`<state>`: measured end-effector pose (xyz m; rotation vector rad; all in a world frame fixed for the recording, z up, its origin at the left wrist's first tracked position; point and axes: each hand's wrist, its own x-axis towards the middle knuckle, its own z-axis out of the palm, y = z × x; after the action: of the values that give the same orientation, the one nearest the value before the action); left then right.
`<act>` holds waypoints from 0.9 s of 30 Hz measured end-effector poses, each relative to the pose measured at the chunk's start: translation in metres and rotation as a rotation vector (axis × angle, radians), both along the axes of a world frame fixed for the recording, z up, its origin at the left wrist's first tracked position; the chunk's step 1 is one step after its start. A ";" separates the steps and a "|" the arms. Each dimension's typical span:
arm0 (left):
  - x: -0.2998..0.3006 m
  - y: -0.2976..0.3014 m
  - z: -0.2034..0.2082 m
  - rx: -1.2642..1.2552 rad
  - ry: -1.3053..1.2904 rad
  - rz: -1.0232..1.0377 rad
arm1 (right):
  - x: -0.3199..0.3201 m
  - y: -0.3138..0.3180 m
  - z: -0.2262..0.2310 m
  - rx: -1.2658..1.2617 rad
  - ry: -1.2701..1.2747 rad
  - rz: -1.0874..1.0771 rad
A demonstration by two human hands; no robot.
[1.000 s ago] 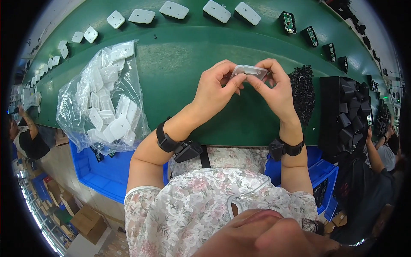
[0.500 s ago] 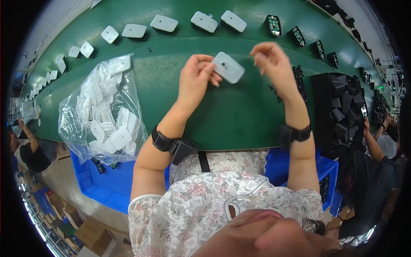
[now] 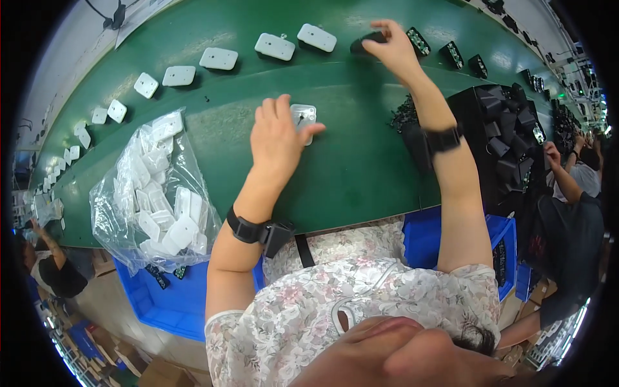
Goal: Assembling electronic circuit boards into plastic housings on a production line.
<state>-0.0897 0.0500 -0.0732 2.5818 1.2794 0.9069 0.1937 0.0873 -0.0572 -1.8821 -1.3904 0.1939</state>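
Note:
My left hand (image 3: 277,132) is open above the green table, its fingers stretched and the thumb apart. Between thumb and fingers shows a white plastic cover (image 3: 305,115) with rounded corners, partly hidden by the hand; whether they touch cannot be told. Farther off to the right, my right hand (image 3: 394,51) grips a black plastic housing (image 3: 367,44) by its side, at the end of a row of white-topped cases. A white-topped case (image 3: 316,38) stands left of that housing, and an open black housing with a green circuit board (image 3: 418,41) stands right of it.
A clear plastic bag (image 3: 151,193) of white covers lies at the left. Small black parts (image 3: 403,115) are heaped near a black box (image 3: 467,106) of black housings at the right. Blue bins (image 3: 161,303) sit below the table edge. Co-workers are at both sides.
My right hand has reached away to the far row and taken hold of a black housing. My left hand has opened and lowered with the white cover toward the table.

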 end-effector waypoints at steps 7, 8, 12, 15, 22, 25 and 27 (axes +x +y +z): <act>0.000 -0.007 0.003 -0.073 -0.018 -0.216 | -0.067 -0.109 0.003 0.013 0.291 0.219; 0.000 -0.004 0.001 -0.049 -0.078 -0.293 | -0.068 -0.115 0.005 0.032 0.115 0.225; -0.005 -0.001 -0.001 -0.059 -0.088 -0.375 | -0.072 -0.117 0.011 0.045 -0.066 0.238; -0.009 0.000 0.003 -0.135 -0.137 -0.365 | -0.087 -0.114 0.017 0.102 -0.054 0.297; -0.030 0.006 0.006 -0.214 -0.185 -0.431 | -0.118 -0.105 0.018 0.083 -0.110 0.487; -0.035 0.004 0.008 -0.176 -0.083 -0.401 | -0.119 -0.102 0.017 0.026 -0.115 0.515; -0.037 0.002 0.011 -0.157 -0.013 -0.377 | -0.121 -0.103 0.016 0.032 -0.129 0.506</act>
<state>-0.1264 0.0520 -0.0625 2.5592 0.7811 0.7171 0.0729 -0.0156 -0.0413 -1.5061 -1.9303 0.2994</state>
